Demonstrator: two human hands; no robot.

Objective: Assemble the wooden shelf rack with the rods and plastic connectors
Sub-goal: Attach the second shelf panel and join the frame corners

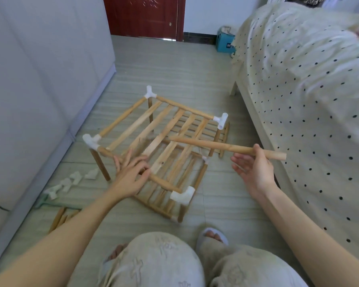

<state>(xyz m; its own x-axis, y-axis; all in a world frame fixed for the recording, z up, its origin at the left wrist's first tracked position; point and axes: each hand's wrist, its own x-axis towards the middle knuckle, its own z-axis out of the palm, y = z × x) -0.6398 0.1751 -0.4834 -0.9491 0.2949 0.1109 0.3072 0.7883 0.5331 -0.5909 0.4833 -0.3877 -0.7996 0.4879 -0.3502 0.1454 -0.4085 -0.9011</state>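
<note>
Shelf rack [153, 133]: pale slatted wood, standing on the grey striped floor tiles between the white wardrobe and the bed; round rods frame the top tier, a second slatted tier lies low beneath it.
Connectors [182, 196]: white moulded plastic elbows at the four top corners; the two far ones have open sockets pointing up.
Left hand [131, 172]: laid on the near front rail, fingers spread flat over rail and slats.
Right hand [255, 168]: pinches a loose rod between thumb and fingertips, palm turned up, other fingers relaxed.
Loose rod [226, 147]: smooth round dowel, held nearly level above the rack's right side.
Spare connectors [71, 182]: a scatter of white pieces on the floor, left of the rack.
Spare rods [60, 219]: a small bundle by the left forearm.
Bed [309, 100]: cream cover with black dots.
</note>
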